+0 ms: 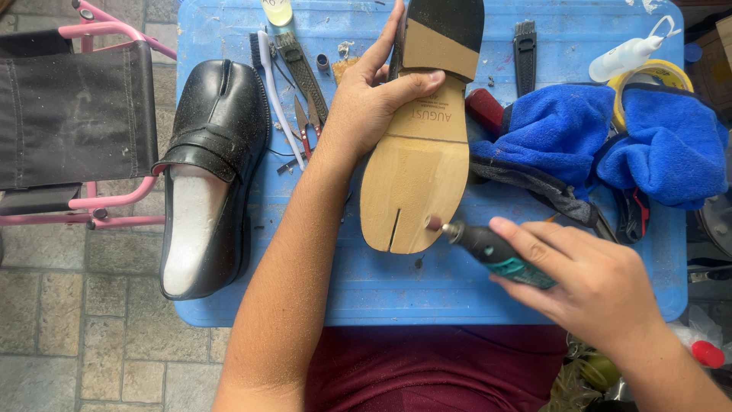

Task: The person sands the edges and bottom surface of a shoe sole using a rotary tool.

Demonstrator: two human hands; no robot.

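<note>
My left hand (374,95) grips an upturned shoe (419,164) by its waist, thumb across the tan sole, which has a black heel and a split toe. My right hand (591,282) holds a small teal and black rotary tool (492,250). Its tip touches the sole's right edge near the toe. Both rest over a blue plastic table (320,282).
The matching black shoe (210,168) with a white filler stands at the table's left. Brushes, a white toothbrush (276,91) and pliers lie between the shoes. Blue cloths (610,137), a tape roll, a white glue bottle (629,53) sit at right. A pink-framed folding chair (72,114) stands left.
</note>
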